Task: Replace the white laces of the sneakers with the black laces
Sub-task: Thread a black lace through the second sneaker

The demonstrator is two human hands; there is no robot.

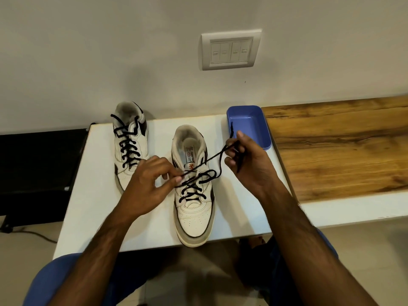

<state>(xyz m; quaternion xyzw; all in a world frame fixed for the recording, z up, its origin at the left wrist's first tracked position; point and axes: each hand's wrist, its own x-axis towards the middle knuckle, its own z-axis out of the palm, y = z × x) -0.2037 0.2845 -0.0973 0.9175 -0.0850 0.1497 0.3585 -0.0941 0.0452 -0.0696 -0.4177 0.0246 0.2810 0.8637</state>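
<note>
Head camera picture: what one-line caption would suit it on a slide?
Both hands, left hand and right hand, pull a black lace through the nearer sneaker on a white table.

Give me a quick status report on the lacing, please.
Left hand pinching black lace at the near sneaker; right hand holding its free end up. Far sneaker already laced black. Nothing in the way.
</note>
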